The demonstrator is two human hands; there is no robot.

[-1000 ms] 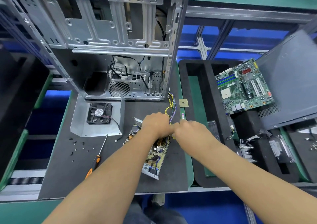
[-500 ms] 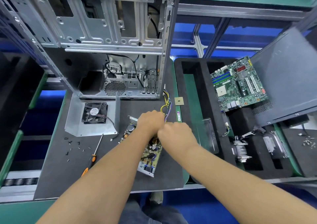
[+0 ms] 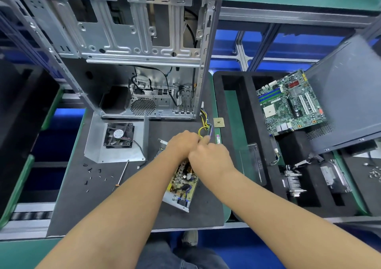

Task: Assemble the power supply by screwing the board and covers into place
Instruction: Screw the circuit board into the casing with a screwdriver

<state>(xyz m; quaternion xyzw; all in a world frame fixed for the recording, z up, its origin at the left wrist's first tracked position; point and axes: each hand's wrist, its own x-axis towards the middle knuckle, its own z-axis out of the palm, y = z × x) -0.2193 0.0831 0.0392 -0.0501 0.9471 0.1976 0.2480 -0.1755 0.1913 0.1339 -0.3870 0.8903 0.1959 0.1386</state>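
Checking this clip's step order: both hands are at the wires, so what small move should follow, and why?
Probably tuck the yellow and blue wire bundle clear of the yellow circuit board: left hand and right hand crowd it, while the orange-handled screwdriver lies untouched.

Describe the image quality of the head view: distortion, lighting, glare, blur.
Head view: strong wide-angle bending, the case frame leans and rails curve near the edges; lighting is even, shadows soft; faint glare on the fan cover; centre sharp, with the left hand and right hand slightly soft; small screws barely resolved.
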